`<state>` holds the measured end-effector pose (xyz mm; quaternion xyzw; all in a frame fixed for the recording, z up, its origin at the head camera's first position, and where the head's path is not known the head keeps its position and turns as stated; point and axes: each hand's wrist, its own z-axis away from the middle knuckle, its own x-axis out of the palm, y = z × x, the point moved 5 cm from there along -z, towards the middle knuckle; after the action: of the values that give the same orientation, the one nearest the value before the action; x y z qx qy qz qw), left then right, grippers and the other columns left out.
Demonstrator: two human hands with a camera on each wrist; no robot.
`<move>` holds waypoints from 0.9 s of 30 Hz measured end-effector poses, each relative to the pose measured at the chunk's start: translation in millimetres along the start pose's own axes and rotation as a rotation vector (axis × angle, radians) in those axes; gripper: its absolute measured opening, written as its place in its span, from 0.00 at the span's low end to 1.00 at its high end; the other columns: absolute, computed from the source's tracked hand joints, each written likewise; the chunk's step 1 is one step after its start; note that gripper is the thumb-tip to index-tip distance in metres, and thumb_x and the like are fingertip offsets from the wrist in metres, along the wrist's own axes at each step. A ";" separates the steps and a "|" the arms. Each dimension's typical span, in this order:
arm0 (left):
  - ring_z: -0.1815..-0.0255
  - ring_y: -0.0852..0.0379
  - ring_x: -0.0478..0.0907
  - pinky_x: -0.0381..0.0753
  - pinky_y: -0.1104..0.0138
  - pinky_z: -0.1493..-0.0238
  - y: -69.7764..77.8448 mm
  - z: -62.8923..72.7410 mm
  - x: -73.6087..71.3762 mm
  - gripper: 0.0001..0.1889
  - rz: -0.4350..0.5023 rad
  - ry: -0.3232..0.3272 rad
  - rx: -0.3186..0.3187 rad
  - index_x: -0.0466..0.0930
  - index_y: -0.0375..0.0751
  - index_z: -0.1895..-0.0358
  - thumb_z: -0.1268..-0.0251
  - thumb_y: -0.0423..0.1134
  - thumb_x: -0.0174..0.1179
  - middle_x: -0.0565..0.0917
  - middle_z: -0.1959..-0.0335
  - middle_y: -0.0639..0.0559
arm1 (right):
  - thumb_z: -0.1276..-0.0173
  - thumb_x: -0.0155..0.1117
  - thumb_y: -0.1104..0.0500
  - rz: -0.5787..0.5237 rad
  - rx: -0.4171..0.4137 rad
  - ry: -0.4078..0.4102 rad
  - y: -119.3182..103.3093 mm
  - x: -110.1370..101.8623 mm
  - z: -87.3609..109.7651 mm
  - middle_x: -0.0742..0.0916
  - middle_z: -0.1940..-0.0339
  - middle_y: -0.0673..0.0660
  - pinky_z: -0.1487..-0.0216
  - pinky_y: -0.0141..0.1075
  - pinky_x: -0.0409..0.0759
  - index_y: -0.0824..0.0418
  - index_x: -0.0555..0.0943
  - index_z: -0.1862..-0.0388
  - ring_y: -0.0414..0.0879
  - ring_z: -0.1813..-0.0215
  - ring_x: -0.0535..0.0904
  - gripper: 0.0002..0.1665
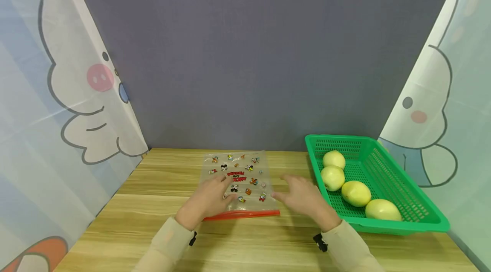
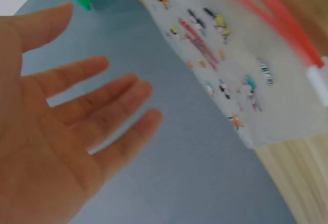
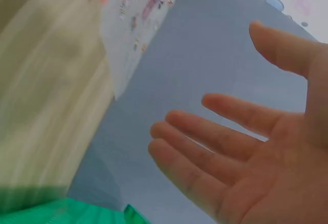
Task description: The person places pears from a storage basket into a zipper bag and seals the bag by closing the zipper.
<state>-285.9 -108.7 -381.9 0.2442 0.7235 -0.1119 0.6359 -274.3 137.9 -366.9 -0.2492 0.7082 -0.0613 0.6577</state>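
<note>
A clear zip bag [image 1: 245,165] with small cartoon prints and a red zip strip [image 1: 245,214] lies flat on the wooden table, zip toward the person. Over its left part hovers the left hand [image 1: 211,195], fingers spread and nearly straight, also plain in the left wrist view [image 2: 77,111]. The right hand [image 1: 303,197] is beside the bag's right edge, between bag and basket, with its thumb tip near that edge. In the right wrist view the right hand [image 3: 246,152] shows relaxed fingers and a bare palm. Neither hand holds anything.
A green plastic basket [image 1: 422,197] stands at the right of the table, holding several yellow lemon-like fruits [image 1: 356,193] along its left and front side. A grey wall [image 1: 245,59] rises behind the table [image 1: 153,204], with cartoon-printed curtains [image 1: 76,93] at both sides.
</note>
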 end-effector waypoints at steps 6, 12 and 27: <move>0.31 0.36 0.72 0.73 0.41 0.35 -2.7 0.9 12.7 0.29 0.014 -0.077 0.013 0.76 0.37 0.34 0.29 0.53 0.62 0.75 0.33 0.35 | 0.35 0.72 0.45 -0.075 0.013 0.045 0.5 13.0 -3.0 0.87 0.47 0.62 0.51 0.56 0.83 0.65 0.83 0.43 0.60 0.46 0.84 0.30; 0.47 0.45 0.81 0.82 0.48 0.46 0.9 4.1 23.7 0.23 -0.036 -0.096 0.091 0.81 0.39 0.41 0.30 0.52 0.63 0.83 0.48 0.45 | 0.37 0.74 0.49 -0.104 0.039 0.047 2.7 21.9 -3.6 0.88 0.55 0.62 0.57 0.52 0.84 0.65 0.84 0.48 0.56 0.54 0.85 0.25; 0.67 0.63 0.75 0.81 0.64 0.61 8.0 5.1 40.1 0.13 -0.022 -0.161 0.159 0.87 0.48 0.55 0.40 0.48 0.72 0.80 0.68 0.60 | 0.37 0.75 0.52 -0.170 0.108 0.036 12.2 27.1 -4.3 0.86 0.67 0.53 0.66 0.42 0.81 0.65 0.86 0.54 0.45 0.64 0.81 0.19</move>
<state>-280.4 -95.8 -420.6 0.2761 0.6616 -0.1953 0.6693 -282.0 135.7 -395.9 -0.2713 0.6919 -0.1592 0.6498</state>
